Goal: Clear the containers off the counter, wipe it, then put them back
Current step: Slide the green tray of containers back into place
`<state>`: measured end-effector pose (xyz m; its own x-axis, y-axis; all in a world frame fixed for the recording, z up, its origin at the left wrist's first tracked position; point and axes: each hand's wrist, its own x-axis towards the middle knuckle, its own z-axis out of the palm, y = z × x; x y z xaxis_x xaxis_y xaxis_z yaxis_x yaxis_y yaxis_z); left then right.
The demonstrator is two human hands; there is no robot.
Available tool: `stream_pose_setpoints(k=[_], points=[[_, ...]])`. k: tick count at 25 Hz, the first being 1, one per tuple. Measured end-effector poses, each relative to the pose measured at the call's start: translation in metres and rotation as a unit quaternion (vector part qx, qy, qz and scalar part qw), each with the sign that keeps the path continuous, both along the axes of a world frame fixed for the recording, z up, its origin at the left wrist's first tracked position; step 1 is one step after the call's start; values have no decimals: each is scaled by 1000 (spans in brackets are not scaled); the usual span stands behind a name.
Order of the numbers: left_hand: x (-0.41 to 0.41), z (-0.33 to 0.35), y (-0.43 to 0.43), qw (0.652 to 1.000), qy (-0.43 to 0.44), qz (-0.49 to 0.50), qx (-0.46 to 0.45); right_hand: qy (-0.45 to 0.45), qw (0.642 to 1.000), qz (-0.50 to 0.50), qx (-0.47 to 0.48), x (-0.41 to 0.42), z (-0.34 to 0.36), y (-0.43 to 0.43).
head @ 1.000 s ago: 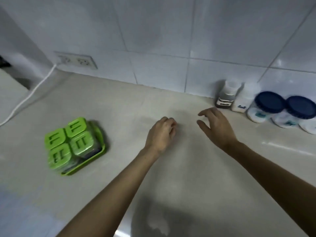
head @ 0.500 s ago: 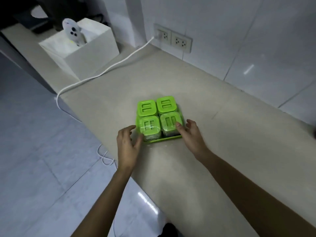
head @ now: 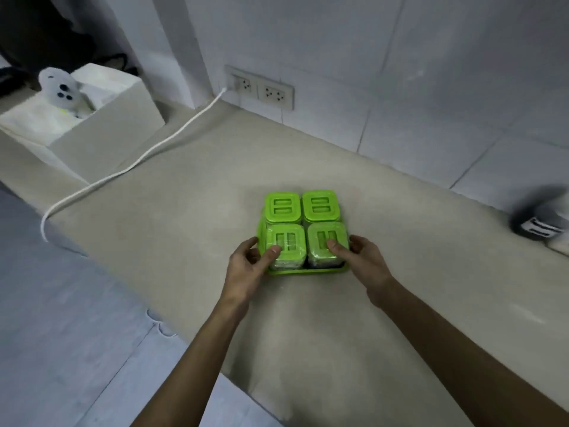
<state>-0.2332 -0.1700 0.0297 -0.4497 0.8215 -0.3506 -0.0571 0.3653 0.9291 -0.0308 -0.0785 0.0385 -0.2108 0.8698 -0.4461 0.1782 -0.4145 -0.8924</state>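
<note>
A green tray (head: 303,271) holding several clear containers with green lids (head: 320,206) stands in the middle of the beige counter (head: 191,192). My left hand (head: 249,265) grips the tray's near left corner, thumb on the front left lid. My right hand (head: 361,261) grips the near right corner, thumb on the front right lid. At the right edge a blurred small container (head: 538,224) stands against the wall.
A white power cord (head: 135,163) runs from the wall socket (head: 260,87) across the counter and over its left edge. A white box (head: 101,137) holding a white device stands at the far left. The tiled wall borders the back; the floor lies below left.
My view swung left from the jars to the green tray. Both hands came to the tray and closed on its near corners, thumbs now on the front lids.
</note>
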Motion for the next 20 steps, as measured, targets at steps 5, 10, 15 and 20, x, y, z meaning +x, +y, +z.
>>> stream_pose_setpoints(k=[5,10,15,20], points=[[95,3,86,989,-19,-140,29,8,991,-134,27,111,-5,26],[190,0,156,969,-9,-245,37,-19,972,-231,28,204,-10,54],[225,-9,189,958,-23,-280,57,-31,968,-248,32,240,-19,70],[249,-15,204,953,-37,-297,50,-41,960,-276,40,260,-26,84]])
